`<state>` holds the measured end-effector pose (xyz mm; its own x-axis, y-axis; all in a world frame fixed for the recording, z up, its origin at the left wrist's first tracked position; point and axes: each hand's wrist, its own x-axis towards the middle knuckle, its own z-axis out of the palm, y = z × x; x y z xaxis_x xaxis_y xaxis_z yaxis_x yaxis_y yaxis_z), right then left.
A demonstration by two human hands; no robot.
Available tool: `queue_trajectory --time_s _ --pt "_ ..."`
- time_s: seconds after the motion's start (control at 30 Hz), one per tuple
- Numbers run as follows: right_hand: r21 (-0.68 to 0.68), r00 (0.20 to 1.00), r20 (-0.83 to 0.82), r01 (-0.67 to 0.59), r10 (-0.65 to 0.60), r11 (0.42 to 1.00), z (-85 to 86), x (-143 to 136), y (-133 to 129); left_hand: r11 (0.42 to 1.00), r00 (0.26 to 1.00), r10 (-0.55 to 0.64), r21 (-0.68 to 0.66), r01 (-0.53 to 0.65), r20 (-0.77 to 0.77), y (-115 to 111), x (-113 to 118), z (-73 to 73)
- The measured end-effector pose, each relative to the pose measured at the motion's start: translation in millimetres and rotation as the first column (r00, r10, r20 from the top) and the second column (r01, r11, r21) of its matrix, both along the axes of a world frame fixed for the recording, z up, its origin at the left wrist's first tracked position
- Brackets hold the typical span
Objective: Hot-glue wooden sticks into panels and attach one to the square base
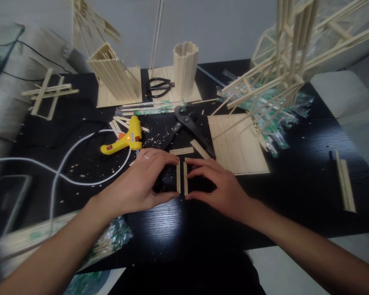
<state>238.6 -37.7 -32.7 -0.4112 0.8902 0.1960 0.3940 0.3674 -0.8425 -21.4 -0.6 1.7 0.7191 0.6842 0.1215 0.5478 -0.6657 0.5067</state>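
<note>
Near the middle of the black table (203,223), my left hand (144,178) pinches a short wooden strip (178,177) by its two ends, between thumb and fingers. Facing it, my right hand (218,184) grips a similar strip (185,178) the same way. The two strips stand side by side, roughly parallel, with a narrow gap between them. Just beyond my fingertips lie a short flat wooden piece (181,151) and a slanted one (199,149). Black pincers (186,121) rest behind these pieces.
A yellow glue gun (126,140) with a white cable (61,164) lies at left. Behind stand a leaning stick box (115,76), a stick column (186,69) and black scissors (158,87). At right are a wooden panel (238,145), a tall stick frame (290,53) and loose strips (346,184).
</note>
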Motion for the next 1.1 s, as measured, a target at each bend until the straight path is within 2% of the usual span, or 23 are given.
queue_trajectory --time_s 0.27,1.1 --pt "-0.020 1.000 -0.011 0.023 -0.023 1.000 5.7 -0.1 -1.3 0.999 0.999 0.029 -0.019 -0.028 0.045 -1.1 -1.2 -0.7" --pt "0.024 0.999 -0.034 0.023 -0.022 0.999 3.5 -1.4 -3.8 0.999 0.996 -0.010 -0.039 0.014 0.083 0.1 0.0 0.6"
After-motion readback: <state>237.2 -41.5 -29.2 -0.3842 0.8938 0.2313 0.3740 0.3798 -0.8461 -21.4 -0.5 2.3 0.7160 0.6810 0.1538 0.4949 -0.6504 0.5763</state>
